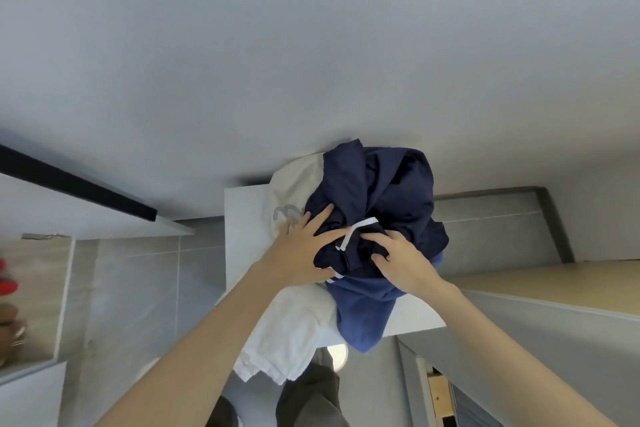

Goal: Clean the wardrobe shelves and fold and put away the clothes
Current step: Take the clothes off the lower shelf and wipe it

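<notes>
Navy garment (381, 191) heaped on bench (242, 215), atop white cloth (291, 322), blue cloth (363, 312). Left hand (304, 253) flat, fingers spread, steadying heap; right hand (403, 265) pinches navy fabric, likely freeing it for folding.

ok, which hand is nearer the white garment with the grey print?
Left. The left hand lies spread across the navy garment, its outer fingers touching the white garment. The right hand grips navy fabric further right, off the white.

Soft, even daylight, faint shadows; wide-angle bending at edges (left margin blurred)
</notes>
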`<state>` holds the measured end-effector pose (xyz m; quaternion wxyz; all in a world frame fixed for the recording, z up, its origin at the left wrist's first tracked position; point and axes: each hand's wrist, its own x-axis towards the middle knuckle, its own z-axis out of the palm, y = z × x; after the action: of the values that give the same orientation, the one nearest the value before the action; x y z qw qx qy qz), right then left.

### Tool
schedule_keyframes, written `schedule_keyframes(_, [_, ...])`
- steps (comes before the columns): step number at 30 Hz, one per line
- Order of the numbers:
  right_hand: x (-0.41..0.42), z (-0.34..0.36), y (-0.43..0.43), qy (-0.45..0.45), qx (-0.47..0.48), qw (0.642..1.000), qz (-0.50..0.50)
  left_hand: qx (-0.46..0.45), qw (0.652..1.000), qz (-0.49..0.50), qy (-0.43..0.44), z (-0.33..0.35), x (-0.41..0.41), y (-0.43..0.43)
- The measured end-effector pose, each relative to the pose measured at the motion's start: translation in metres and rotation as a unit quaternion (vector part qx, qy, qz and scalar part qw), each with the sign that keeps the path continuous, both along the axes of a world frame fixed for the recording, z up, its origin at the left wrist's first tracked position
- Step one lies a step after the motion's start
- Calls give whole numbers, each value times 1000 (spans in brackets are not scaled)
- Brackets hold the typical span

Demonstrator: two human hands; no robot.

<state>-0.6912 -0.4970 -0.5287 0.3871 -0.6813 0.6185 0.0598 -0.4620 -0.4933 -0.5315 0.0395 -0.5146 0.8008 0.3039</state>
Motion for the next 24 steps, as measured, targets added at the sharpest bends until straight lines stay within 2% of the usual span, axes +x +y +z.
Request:
schedule_keyframes(4, [20, 32, 38, -28, -118, 991, -56, -15, 976, 154, 154, 24, 30, 36])
schedule_keyframes(8, [51, 48, 71, -58, -187, 978, -68, -6, 935, 311, 171, 20, 62, 74])
schedule_keyframes(11, [72, 39, 86, -94, -131, 987, -21, 44, 909, 389, 145, 3, 83, 97])
schedule_keyframes(15, [91, 7, 96, -112, -18, 992, 48, 92, 900, 411, 109, -25, 97, 121])
schedule_keyframes(19, [104, -39, 100, -52, 14, 996, 74, 108, 895, 428, 66, -57, 103, 135])
schedule_keyframes(24, [119, -72, 93, -2, 28, 999, 24, 123, 893, 433, 15, -85, 101, 149])
